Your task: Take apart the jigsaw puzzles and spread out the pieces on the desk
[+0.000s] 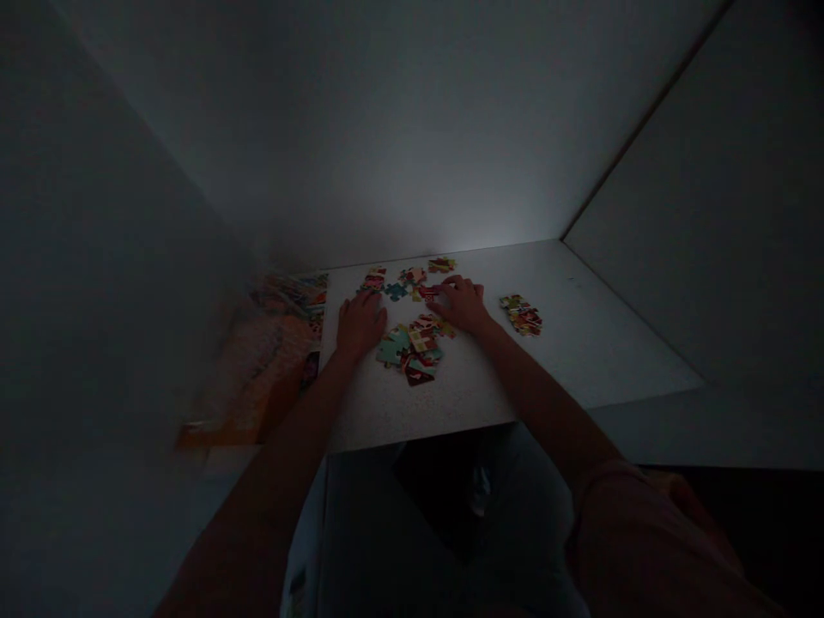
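In dim light, several jigsaw puzzle pieces lie on a white speckled tabletop [386, 421]. My left hand [360, 324] rests palm down at the left, thumb apart from the fingers. Its fingertips reach the lower edge of a pink and red puzzle cluster [374, 279]. A teal puzzle piece [396, 292] lies between my hands. My right hand [462, 305] has thumb and forefinger around a red puzzle piece [427, 293], beside joined pale and red pieces [413, 275]. Closer to me is a loose heap of teal, cream and dark red pieces [421, 373].
A joined puzzle section [523, 316] lies at the right, and a small yellow-green cluster [442, 265] sits near the back wall [412, 189]. Left of the tabletop is a blurred stack with a colourful printed sheet and orange box edge [276, 399]. A side wall [695, 215] bounds the right.
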`<action>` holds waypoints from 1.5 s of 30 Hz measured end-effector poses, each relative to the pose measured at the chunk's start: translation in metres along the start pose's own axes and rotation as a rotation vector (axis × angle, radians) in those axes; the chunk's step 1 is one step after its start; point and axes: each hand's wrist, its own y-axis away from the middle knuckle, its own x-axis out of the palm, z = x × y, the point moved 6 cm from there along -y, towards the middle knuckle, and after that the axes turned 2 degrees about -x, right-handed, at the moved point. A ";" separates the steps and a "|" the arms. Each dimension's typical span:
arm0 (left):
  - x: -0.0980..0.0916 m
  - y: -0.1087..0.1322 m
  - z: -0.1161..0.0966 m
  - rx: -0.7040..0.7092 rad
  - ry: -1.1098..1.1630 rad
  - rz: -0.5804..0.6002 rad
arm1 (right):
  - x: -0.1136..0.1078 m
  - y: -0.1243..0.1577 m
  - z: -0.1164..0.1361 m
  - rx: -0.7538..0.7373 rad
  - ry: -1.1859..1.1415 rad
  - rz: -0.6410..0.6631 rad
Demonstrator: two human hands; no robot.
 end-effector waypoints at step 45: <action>-0.004 -0.013 0.000 -0.057 0.000 -0.070 | -0.097 0.153 -0.158 0.184 -0.010 -0.144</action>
